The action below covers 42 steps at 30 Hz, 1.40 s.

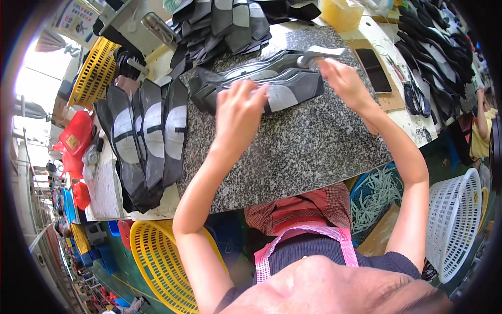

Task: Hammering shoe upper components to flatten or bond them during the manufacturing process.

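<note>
My right hand (346, 83) is closed round a hammer with a silver metal head (321, 53), held over the right end of a row of overlapping cut pieces (256, 70). These are black and flat, with grey panels. In front of them lies another layered piece (293, 93) of the same kind. My left hand (240, 104) is above the left part of that piece, fingers bent and close together. What its fingertips grip, if anything, cannot be made out. Both lie on a speckled stone slab (293, 152).
Stacks of similar pieces lie at left (151, 136) and at the back (225, 26). A phone (373, 69) and scissors (415, 99) are on the right. Below stand a yellow basket (157, 261), a white basket (455, 225) and a bin of pale strips (377, 196).
</note>
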Tool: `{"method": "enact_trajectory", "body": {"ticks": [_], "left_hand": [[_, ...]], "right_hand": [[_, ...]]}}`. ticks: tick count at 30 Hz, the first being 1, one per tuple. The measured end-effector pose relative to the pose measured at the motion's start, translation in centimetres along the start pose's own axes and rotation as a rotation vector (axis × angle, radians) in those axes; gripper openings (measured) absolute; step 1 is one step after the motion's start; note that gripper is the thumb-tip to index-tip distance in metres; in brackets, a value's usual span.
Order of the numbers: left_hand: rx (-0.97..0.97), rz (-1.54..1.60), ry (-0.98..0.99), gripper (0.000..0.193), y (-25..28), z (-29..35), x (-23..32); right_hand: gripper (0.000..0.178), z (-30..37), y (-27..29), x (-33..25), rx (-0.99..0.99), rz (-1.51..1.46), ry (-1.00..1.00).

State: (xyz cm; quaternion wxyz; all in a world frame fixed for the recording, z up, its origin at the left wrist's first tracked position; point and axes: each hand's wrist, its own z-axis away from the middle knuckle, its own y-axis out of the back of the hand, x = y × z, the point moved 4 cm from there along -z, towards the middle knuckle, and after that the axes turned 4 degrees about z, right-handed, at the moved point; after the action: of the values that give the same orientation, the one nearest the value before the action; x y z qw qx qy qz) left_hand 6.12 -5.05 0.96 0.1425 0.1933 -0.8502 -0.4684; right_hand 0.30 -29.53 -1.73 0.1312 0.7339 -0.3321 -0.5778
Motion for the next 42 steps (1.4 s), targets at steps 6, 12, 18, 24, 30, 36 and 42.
{"method": "enact_trajectory", "body": {"ticks": [6,12,18,24,30,36,42], "left_hand": [[-0.180,-0.108,-0.051,0.024,-5.9,-4.5,0.5],[-0.268,0.052,0.096,0.025,-7.2,-5.6,-0.8],[-0.362,0.567,-0.108,0.024,-2.2,-3.7,-1.2],[0.851,0.455,0.388,0.028,16.4,6.8,-10.5],[0.153,0.202,0.734,0.022,14.8,6.0,-2.7],[-0.694,1.048,0.472,0.027,1.7,8.5,5.2],[-0.419,0.999,0.347,0.038,-2.4,6.8,8.6]], "right_hand": [[0.041,-1.9,-2.7,-0.7,-0.149,0.034,0.035],[0.046,-2.7,-3.6,-0.9,-0.204,0.116,0.072],[0.045,-3.5,-4.2,0.6,-0.175,0.133,0.119],[0.049,-3.5,-4.2,0.3,-0.200,0.125,0.051],[0.045,-1.9,-2.5,-0.1,-0.176,0.137,0.059],[0.048,6.2,1.5,-5.4,-0.144,-0.320,-0.158],[0.036,15.7,3.6,-5.8,-0.400,-0.066,-0.423]]}}
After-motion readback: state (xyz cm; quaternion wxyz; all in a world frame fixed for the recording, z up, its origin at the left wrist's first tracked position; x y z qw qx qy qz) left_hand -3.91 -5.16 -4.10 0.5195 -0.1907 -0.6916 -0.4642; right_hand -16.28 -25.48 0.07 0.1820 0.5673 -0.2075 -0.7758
